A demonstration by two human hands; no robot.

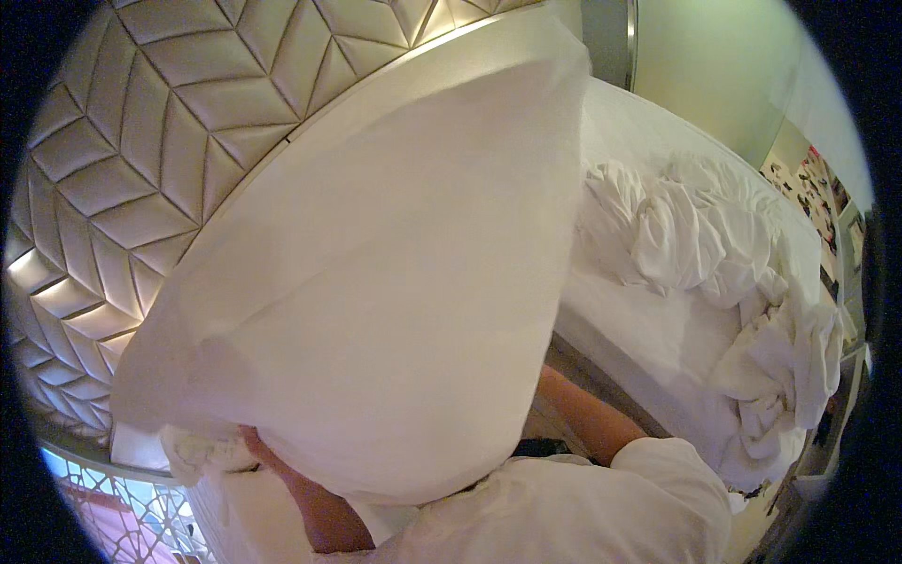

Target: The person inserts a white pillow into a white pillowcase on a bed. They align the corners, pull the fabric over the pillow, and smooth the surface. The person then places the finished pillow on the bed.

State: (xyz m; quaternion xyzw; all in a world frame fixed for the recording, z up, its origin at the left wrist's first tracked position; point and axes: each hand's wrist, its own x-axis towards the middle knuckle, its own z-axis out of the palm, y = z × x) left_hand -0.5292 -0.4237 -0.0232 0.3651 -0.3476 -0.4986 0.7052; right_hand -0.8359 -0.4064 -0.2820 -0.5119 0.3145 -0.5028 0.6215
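Observation:
A large piece of smooth white bed linen (394, 268) is raised in front of me and bulges toward my body. It spans from near the headboard to my white shirt and covers much of the bed. My left hand (249, 438) reaches to its lower left edge; only the wrist area shows, and the fingers are hidden behind the fabric. My right forearm runs behind the linen's right edge, so the right hand is out of view. To the right lies the bed's white mattress (634, 317), partly bare, with crumpled white bedding (676, 225) heaped on it.
A padded headboard panel (211, 92) with a chevron pattern curves along the upper left. A lattice screen (155, 511) stands at lower left. Beyond the bed are a pale green panel (705, 70) and a patterned surface (810, 190). Floor (546, 416) shows beside the bed.

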